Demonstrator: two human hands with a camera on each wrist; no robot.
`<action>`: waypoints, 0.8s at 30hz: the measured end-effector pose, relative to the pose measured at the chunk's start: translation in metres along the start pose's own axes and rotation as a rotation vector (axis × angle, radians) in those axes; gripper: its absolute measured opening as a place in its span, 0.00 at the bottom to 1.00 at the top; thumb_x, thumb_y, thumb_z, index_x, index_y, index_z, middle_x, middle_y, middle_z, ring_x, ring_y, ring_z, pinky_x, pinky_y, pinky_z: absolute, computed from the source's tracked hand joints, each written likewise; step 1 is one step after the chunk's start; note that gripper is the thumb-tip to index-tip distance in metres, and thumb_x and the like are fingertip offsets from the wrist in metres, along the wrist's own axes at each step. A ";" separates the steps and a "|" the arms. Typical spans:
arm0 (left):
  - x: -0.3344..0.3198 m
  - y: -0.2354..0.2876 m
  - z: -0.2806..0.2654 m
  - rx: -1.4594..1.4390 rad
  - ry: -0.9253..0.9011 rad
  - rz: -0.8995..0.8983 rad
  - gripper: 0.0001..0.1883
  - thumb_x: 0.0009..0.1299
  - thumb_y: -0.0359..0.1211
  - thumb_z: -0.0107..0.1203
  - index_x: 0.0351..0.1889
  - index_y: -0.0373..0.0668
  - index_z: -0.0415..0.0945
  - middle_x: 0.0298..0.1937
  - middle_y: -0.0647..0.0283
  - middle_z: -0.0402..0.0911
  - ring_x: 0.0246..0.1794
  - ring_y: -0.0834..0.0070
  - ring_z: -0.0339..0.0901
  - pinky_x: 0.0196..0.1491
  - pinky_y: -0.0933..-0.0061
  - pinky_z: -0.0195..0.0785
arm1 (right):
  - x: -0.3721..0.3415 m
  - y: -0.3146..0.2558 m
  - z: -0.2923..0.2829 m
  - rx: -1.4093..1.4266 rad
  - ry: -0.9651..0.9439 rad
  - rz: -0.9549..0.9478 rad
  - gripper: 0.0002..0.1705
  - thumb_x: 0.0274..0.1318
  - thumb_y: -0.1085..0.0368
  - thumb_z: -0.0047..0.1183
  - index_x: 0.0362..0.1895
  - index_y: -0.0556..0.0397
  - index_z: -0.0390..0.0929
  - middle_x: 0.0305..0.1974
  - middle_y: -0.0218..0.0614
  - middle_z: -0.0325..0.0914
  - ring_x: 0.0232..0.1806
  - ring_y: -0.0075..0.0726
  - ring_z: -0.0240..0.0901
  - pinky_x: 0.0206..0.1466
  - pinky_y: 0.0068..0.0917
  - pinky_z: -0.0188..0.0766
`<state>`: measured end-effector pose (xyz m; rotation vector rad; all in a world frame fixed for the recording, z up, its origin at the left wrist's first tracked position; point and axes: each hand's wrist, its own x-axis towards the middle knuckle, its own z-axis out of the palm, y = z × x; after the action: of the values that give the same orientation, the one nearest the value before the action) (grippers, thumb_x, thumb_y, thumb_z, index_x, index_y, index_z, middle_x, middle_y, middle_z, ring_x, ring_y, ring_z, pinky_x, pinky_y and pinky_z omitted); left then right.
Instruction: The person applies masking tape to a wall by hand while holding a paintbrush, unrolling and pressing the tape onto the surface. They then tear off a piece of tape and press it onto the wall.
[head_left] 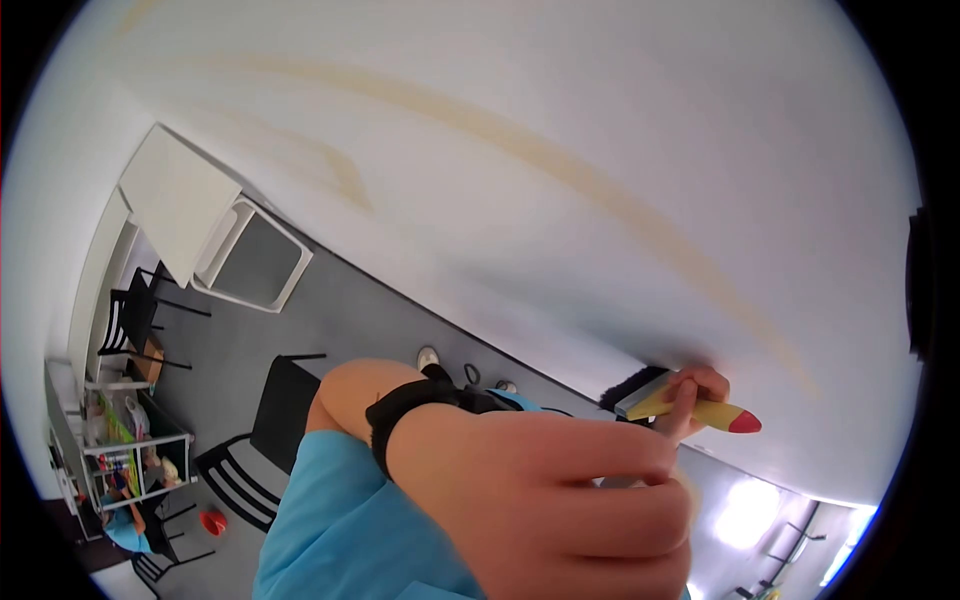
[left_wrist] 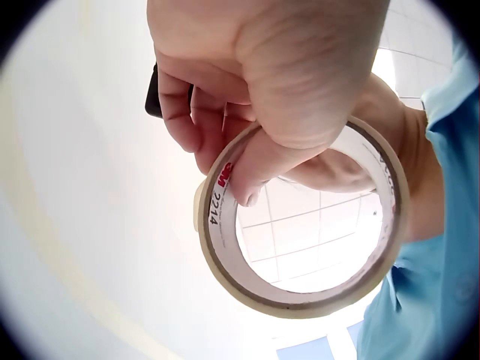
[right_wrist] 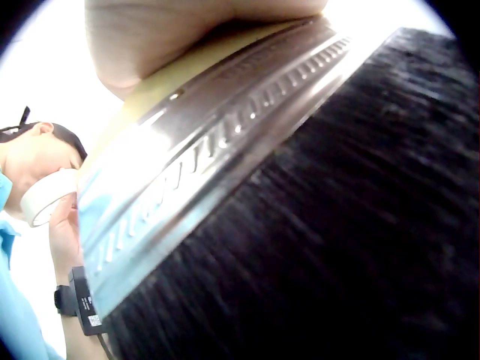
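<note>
My left hand is large in the foreground of the head view, close to the camera. Its thumb and fingers pinch a roll of masking tape, the thumb reaching inside the white core marked 3M 2214. Farther out, by the white wall, my right hand grips a wide paintbrush by its yellow, red-tipped handle. Black bristles and the metal ferrule fill most of the right wrist view. The bristles lie close along the wall. Fingers of the right hand are partly hidden there.
Pale yellow tape strips curve across the wall. Below stand a black chair, a white table and a loaded shelf rack. A red bucket is on the grey floor, near a person in blue.
</note>
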<state>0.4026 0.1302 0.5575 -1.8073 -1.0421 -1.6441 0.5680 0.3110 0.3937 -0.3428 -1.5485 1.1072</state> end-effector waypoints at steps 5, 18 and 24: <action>-0.006 -0.005 -0.001 0.054 0.029 0.067 0.05 0.48 0.25 0.54 0.20 0.38 0.69 0.22 0.65 0.66 0.24 0.77 0.67 0.32 0.79 0.69 | -0.001 0.002 -0.001 0.014 0.012 0.000 0.07 0.53 0.73 0.51 0.38 0.55 0.68 0.27 0.40 0.73 0.18 0.21 0.60 0.23 0.15 0.59; 0.003 0.020 -0.003 0.235 0.276 -0.166 0.22 0.56 0.49 0.53 0.26 0.37 0.78 0.24 0.59 0.76 0.20 0.71 0.67 0.18 0.74 0.58 | -0.001 -0.004 -0.003 0.058 -0.023 0.064 0.07 0.53 0.75 0.53 0.37 0.57 0.69 0.28 0.39 0.74 0.24 0.26 0.71 0.27 0.18 0.66; -0.020 -0.004 0.000 0.209 0.166 0.161 0.19 0.57 0.47 0.55 0.33 0.40 0.78 0.25 0.59 0.75 0.21 0.72 0.68 0.19 0.75 0.61 | 0.001 -0.004 -0.001 0.052 -0.050 0.035 0.07 0.55 0.73 0.52 0.38 0.58 0.68 0.27 0.40 0.74 0.23 0.25 0.70 0.26 0.16 0.65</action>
<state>0.3998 0.1286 0.5369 -1.5498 -0.9320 -1.5008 0.5702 0.3100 0.3969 -0.3095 -1.5599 1.1894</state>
